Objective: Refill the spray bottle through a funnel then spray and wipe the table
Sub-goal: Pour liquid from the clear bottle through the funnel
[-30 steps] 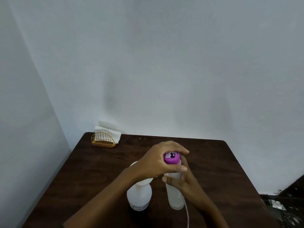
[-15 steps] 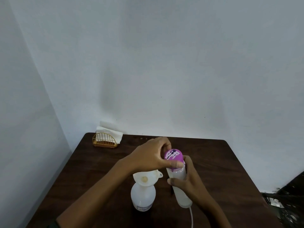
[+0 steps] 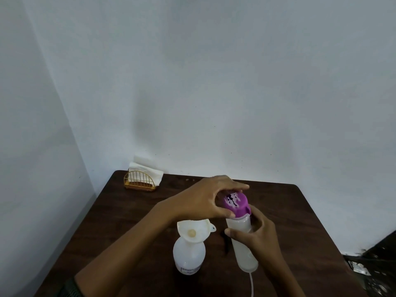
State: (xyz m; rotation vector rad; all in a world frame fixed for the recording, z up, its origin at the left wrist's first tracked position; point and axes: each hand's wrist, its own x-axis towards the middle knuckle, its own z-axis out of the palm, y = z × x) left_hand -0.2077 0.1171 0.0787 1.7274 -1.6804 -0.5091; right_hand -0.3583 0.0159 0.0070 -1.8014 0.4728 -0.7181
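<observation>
A translucent refill bottle (image 3: pixel 244 251) with a purple cap (image 3: pixel 235 202) is tilted above the dark wooden table (image 3: pixel 128 221). My right hand (image 3: pixel 259 236) wraps its body. My left hand (image 3: pixel 205 200) grips the purple cap from above and the left. To the left stands the white spray bottle (image 3: pixel 188 258) without its sprayer head, a white funnel (image 3: pixel 194 231) seated in its neck. A thin white tube (image 3: pixel 251 284) lies on the table below the refill bottle.
A gold wire holder with white napkins (image 3: pixel 141 179) stands at the table's far left corner. White walls close in behind and to the left. Dark clutter (image 3: pixel 372 264) lies on the floor past the table's right edge.
The refill bottle has been lifted and tilted toward me. My left hand has turned around the purple cap, whose top now shows. The funnel, earlier hidden by my left hand, is now in view.
</observation>
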